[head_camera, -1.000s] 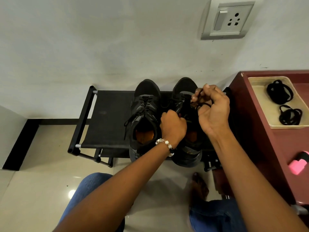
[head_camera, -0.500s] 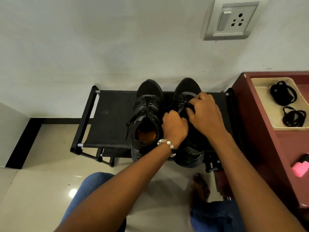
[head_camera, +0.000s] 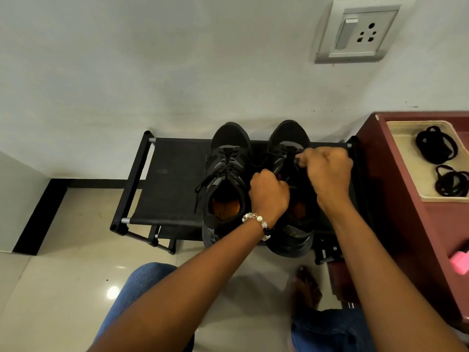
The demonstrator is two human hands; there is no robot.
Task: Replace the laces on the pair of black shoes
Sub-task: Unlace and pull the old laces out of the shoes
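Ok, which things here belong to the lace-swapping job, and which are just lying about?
Part of the job:
right shoe, both hands on its lace
left shoe, still laced
left hand
right hand
coiled black laces in the beige tray
shoe rack

Lying about:
wall socket
pink object on the maroon cabinet

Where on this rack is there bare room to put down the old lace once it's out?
The rack is bare from its left bar to the left shoe. The right half is crowded: both shoes sit side by side, with the left hand and right hand on the right shoe. The tray holds two lace bundles, with bare space left of them.
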